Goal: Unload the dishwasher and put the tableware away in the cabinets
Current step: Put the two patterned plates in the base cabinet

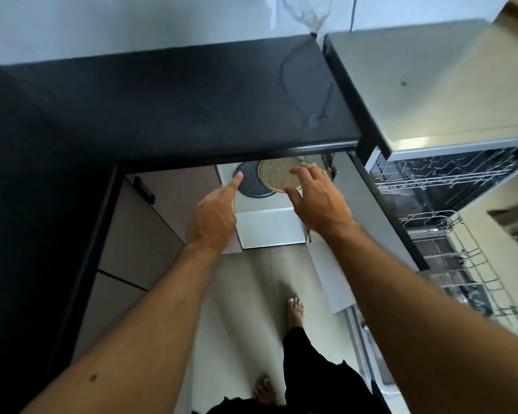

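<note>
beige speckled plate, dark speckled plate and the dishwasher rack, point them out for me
beige speckled plate (277,174), head view, on its speckled face
dark speckled plate (250,182), head view, on its visible left half
dishwasher rack (458,258), head view, on the wire frame

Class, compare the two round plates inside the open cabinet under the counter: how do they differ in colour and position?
The dark speckled plate is blue-grey and lies left; the beige plate is sandy and lies right, overlapping the dark one's edge. The left hand points a finger at the dark plate; the right hand spreads its fingers over the beige one. Both are round.
</note>
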The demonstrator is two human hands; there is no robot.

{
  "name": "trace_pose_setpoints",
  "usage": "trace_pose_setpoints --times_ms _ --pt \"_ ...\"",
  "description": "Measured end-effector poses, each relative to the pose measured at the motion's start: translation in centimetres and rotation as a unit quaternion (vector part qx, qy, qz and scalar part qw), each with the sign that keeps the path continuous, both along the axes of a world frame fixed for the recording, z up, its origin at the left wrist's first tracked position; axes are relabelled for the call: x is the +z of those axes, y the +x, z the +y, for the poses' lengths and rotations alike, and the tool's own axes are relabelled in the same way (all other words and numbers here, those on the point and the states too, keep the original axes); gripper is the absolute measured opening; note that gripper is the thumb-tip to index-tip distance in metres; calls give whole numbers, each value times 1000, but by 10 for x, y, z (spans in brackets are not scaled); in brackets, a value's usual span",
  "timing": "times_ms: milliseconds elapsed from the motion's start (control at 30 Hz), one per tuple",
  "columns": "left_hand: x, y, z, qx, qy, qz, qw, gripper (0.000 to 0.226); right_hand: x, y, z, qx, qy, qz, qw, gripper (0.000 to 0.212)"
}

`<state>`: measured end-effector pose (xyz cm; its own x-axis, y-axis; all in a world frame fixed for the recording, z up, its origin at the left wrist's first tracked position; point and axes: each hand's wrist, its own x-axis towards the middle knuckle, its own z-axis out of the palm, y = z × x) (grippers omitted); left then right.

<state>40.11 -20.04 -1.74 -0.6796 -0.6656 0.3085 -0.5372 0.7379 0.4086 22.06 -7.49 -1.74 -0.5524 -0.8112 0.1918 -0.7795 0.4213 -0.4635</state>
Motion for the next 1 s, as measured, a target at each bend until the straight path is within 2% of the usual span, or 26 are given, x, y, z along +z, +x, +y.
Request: trace_pose_setpoints --times_ms 100,167,233,333,467,600,1000 --pt "26 14 13 12 0 19 1000 74 29 13 30 -12 -2 10 1000 47" --pt "35 18 23 19 -16 43 999 67 40 19 46 -24 4 7 1000 47" --pt "40 21 36 31 -15 42 998 48 49 23 60 -30 10 3 999 46" --pt "41 22 62 27 32 22 999 62 60 25 79 -35 25 -2 999 48" --pt "39 20 86 -24 -34 52 998 54 75 21 98 -35 42 5 999 48" --pt "45 13 86 -29 -89 21 995 57 79 3 116 -52 51 -20 997 48" --pt "24 -22 149 -11 -58 -22 998 57 58 -40 176 -41 68 -48 996 48"
